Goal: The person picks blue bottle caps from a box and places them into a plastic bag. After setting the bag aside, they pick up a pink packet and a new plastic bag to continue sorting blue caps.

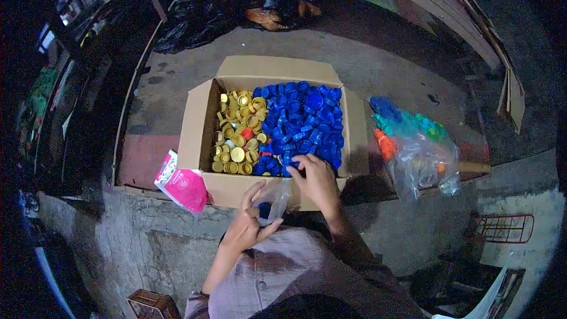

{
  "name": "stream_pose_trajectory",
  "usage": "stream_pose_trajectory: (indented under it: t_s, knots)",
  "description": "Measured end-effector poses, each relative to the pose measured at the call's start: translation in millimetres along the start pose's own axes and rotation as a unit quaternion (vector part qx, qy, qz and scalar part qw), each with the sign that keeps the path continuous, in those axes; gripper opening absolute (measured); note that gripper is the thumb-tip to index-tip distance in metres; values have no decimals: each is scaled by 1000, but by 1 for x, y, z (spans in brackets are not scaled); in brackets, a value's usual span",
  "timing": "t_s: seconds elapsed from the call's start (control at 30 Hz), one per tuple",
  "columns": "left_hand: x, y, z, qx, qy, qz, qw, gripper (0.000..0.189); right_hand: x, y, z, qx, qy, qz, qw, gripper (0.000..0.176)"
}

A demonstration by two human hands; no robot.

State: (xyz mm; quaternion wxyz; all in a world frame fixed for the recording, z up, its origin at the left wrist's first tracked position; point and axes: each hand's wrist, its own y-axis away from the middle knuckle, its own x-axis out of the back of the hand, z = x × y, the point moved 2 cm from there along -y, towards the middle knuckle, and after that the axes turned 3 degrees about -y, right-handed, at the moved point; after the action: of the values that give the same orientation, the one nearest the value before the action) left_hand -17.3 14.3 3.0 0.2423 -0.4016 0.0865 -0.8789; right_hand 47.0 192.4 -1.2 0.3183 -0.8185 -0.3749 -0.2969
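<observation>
An open cardboard box (280,70) holds yellow-gold bottle caps (237,133) on its left side and blue bottle caps (304,112) on its right. A few red caps (247,134) lie among them. My left hand (245,224) grips a small clear plastic bag (277,196) at the box's front edge; something dark blue shows inside the bag. At the front of the blue heap is my right hand (317,182), its thumb and fingers bent round a blue cap that they partly hide.
On the right lies a clear plastic bag (413,156) with blue, green and orange caps. A pink packet (184,186) rests against the box's front left corner. Black plastic (198,20) lies at the back, near a person's feet (307,9). A red wire rack (506,228) stands at right.
</observation>
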Motion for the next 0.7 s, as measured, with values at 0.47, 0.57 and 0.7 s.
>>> stream_pose_trajectory:
  t_s: [0.47, 0.57, 0.7]
  knots:
    - [6, 7, 1, 63, 10, 6, 998, 40, 12, 1, 19, -167, -92, -44, 981, 17]
    - [6, 7, 1, 74, 2, -3, 997, 41, 16, 6, 17, -144, -201, 23, 969, 16]
    - [4, 6, 6, 57, -25, -13, 998, 41, 42, 7, -51, -84, -262, -130, 953, 13]
